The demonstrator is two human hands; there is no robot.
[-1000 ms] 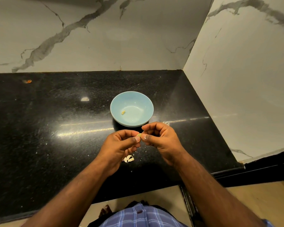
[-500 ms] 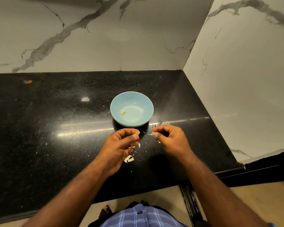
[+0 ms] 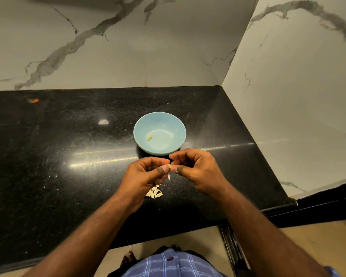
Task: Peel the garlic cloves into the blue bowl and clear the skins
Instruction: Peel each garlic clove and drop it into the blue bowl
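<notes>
Counter (image 3: 68, 166) is big and black, and my blue bowl (image 3: 159, 133) sits far of my hands, one peeled clove (image 3: 149, 137) inside. My left hand (image 3: 146, 176) and right hand (image 3: 196, 168) both pinch one garlic clove (image 3: 170, 166), near the bowl. I should tug gently, I think, since skin is hard to see. Skins (image 3: 154, 193) lie near.

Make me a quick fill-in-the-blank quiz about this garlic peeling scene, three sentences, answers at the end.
1. The round light blue bowl already holds ____ peeled garlic clove.
2. The left hand and right hand pinch a small pale garlic clove just in front of the ____.
3. The loose white garlic skins lie on the ____ stone counter.

Missing words: one; bowl; black
</notes>
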